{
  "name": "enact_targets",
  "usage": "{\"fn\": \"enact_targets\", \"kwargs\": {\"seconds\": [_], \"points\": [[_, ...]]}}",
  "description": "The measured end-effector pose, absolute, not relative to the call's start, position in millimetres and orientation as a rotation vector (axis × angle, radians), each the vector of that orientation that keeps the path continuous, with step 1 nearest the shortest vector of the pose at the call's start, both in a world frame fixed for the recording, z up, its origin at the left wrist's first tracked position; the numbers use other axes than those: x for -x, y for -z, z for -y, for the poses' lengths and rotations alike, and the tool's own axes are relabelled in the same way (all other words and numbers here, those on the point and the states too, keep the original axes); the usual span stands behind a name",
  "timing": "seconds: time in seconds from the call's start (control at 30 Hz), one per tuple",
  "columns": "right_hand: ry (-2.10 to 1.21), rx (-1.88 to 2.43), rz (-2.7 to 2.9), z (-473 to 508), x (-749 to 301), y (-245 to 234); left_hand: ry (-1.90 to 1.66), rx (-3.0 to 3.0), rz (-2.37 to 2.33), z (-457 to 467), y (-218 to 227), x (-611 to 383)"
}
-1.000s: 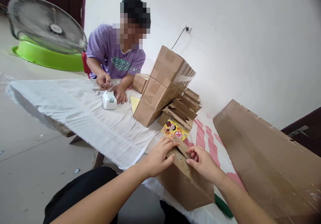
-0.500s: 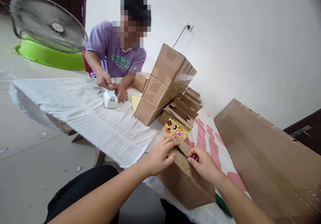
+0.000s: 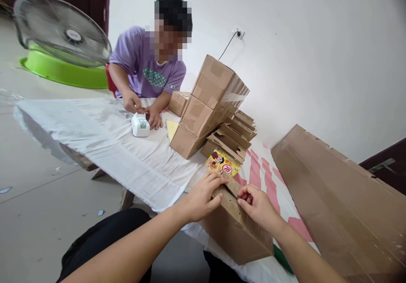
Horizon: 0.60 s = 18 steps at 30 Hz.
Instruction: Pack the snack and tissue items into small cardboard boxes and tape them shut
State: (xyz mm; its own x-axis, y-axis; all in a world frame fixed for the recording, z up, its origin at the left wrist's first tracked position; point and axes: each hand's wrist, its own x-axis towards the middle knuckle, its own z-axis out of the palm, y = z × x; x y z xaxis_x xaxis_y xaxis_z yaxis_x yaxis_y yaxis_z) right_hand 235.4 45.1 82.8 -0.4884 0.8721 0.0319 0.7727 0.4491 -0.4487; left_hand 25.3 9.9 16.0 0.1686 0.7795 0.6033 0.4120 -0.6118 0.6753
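A brown cardboard box (image 3: 234,236) stands at the table's near edge, right in front of me. Its top has a narrow slit beside a slightly raised cardboard flap (image 3: 232,185). My left hand (image 3: 204,195) lies on the left side of the box top, thumb apart from the stretched fingers, with the fingertips reaching the flap. At the right end of the flap, my right hand (image 3: 255,202) is closed, thumb and forefinger pinched at its edge. Just beyond the box lies a yellow printed packet (image 3: 223,161).
Stacked cardboard boxes (image 3: 206,105) and open cartons (image 3: 233,137) stand ahead. Across the cloth-covered table (image 3: 104,147), a person in a purple shirt (image 3: 139,63) has both hands near a white dispenser-like object (image 3: 140,125). A large cardboard sheet (image 3: 336,198) leans at right; a fan (image 3: 63,31) is far left.
Both my hands keep nearly the same place on the box. The view has shifted very slightly, and the person opposite has lowered the raised hand a little toward the other one.
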Motion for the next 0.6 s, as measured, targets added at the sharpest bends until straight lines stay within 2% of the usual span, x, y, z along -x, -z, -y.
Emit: {"fn": "enact_targets", "kwargs": {"seconds": [0.47, 0.6], "points": [[-0.456, 1.356, 2.545, -50.4, -228.0, -94.7, -1.463, -2.081, -1.133, -10.6, -15.1, -27.5], [-0.514, 1.357, 2.541, -53.5, -228.4, -96.6, -1.461, -2.078, -1.130, -10.9, -15.0, -27.4]]}}
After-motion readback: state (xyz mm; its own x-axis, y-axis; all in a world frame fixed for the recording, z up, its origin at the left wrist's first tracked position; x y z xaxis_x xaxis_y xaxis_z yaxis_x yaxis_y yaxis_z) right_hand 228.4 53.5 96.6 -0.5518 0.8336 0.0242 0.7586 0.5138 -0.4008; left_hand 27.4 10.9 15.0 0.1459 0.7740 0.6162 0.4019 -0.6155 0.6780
